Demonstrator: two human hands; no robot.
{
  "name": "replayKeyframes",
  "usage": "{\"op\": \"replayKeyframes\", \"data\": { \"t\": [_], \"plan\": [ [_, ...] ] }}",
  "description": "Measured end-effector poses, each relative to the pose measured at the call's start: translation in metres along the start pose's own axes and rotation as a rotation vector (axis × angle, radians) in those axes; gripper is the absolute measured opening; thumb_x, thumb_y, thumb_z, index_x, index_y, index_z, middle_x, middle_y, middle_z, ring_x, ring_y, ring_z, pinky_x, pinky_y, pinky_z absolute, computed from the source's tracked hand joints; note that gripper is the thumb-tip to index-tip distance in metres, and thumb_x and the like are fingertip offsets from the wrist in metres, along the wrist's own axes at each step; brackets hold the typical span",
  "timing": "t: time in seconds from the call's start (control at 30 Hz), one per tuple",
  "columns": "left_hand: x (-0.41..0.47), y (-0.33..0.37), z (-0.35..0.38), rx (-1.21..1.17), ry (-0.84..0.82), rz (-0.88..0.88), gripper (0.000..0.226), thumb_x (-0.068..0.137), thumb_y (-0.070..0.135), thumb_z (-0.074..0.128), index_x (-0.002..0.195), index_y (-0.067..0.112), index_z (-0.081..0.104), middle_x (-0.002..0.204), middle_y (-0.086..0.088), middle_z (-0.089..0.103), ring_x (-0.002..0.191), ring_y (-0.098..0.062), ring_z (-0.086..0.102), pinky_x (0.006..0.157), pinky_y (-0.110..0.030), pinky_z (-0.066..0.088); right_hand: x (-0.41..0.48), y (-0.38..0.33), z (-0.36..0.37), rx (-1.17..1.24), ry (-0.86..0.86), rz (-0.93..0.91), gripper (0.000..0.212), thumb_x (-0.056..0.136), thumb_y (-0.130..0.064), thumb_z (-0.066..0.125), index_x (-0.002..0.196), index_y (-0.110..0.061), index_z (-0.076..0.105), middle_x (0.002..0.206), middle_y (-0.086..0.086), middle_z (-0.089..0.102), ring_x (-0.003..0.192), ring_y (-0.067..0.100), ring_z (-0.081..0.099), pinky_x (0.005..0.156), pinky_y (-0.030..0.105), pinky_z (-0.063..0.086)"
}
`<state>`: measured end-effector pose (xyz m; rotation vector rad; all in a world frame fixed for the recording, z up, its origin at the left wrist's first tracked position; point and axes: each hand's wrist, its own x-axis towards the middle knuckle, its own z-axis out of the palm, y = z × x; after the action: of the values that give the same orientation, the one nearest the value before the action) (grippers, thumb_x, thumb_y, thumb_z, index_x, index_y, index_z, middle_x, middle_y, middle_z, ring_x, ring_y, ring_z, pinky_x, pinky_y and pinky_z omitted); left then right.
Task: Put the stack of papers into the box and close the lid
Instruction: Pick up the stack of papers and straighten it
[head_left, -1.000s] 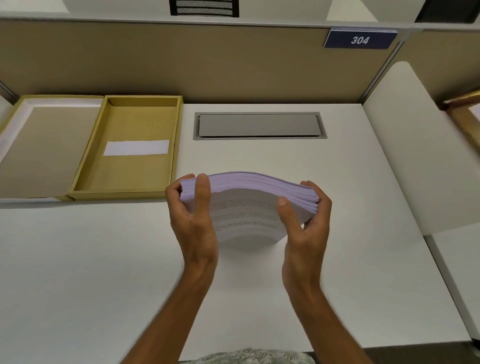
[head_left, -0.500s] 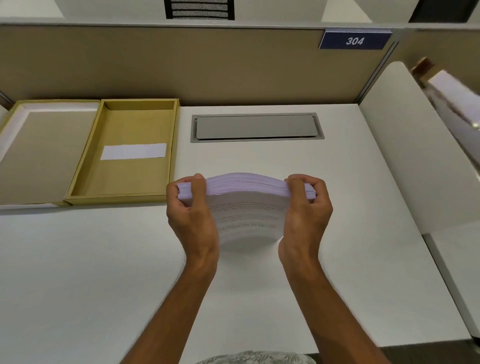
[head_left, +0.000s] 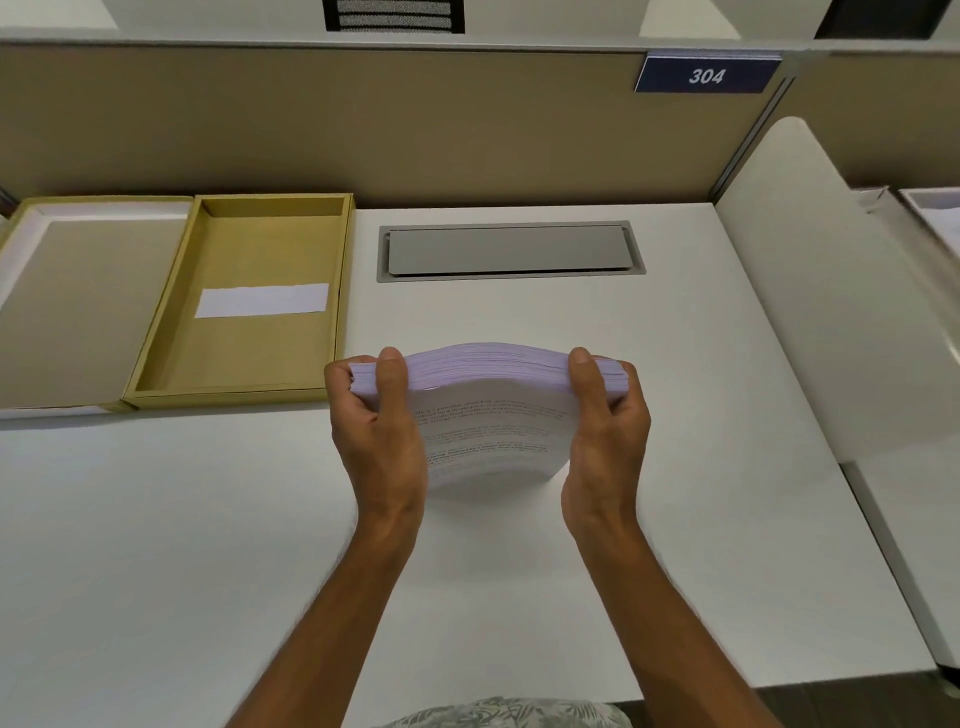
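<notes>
Right hand (head_left: 605, 426), open-fingered a second ago, now clenches the stack (head_left: 488, 415) like the left hand (head_left: 379, 426); stack stands upright on the worktop (head_left: 208, 545), right of the open box (head_left: 249, 301); grip secured, transfer leftward can begin.

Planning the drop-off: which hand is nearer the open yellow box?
Left. The left hand grips the paper stack just off the box near corner; the right hand holds the stack's far side.

- White bench (head_left: 156, 545), bare across most of its top.
- Grey cable hatch (head_left: 511, 252), set flush near the back.
- Blue sign (head_left: 706, 75) reading "304", on tan partition (head_left: 363, 119).
</notes>
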<state>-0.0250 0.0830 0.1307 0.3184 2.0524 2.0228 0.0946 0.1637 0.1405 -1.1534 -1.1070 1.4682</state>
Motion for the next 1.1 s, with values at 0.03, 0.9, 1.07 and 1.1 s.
{"op": "replayKeyframes", "data": {
  "t": [0.03,0.9,1.07,1.1],
  "plan": [
    [0.0,0.0,0.0,-0.005,0.002,0.007,0.024,0.095,0.045,0.051,0.1,0.021,0.048,0.081,0.007,0.055,0.067,0.012,0.059,0.051,-0.006,0.044,0.0,0.0,0.001,-0.001,0.007,-0.004,0.02,0.084,-0.049,0.064,0.089,-0.029,0.062,0.072,-0.018,0.063,0.064,-0.003,0.06,0.057,0.014,0.049],
    [0.021,-0.028,-0.062,0.295,-0.313,0.207,0.05,0.081,-0.005,0.073,0.106,0.038,0.068,0.094,0.039,0.069,0.093,0.008,0.068,0.082,-0.008,0.051,0.027,0.011,-0.062,-0.361,-0.386,-0.276,0.057,0.085,0.011,0.07,0.11,-0.04,0.068,0.099,-0.028,0.076,0.09,-0.006,0.07,0.077,0.007,0.051],
    [0.02,-0.045,-0.075,0.327,-0.385,0.097,0.043,0.085,-0.003,0.07,0.103,0.035,0.065,0.092,0.033,0.072,0.091,0.008,0.068,0.079,-0.004,0.047,0.025,0.023,-0.064,-0.376,-0.418,-0.226,0.05,0.088,-0.005,0.072,0.114,-0.048,0.067,0.105,-0.023,0.076,0.097,0.001,0.072,0.081,0.011,0.052],
    [0.018,-0.047,-0.077,0.348,-0.384,0.092,0.042,0.085,-0.003,0.07,0.102,0.035,0.065,0.09,0.031,0.072,0.089,0.008,0.068,0.078,-0.004,0.047,0.025,0.025,-0.065,-0.384,-0.421,-0.221,0.05,0.088,-0.007,0.073,0.112,-0.051,0.067,0.104,-0.023,0.076,0.096,0.001,0.072,0.08,0.01,0.052]
  ]
}}
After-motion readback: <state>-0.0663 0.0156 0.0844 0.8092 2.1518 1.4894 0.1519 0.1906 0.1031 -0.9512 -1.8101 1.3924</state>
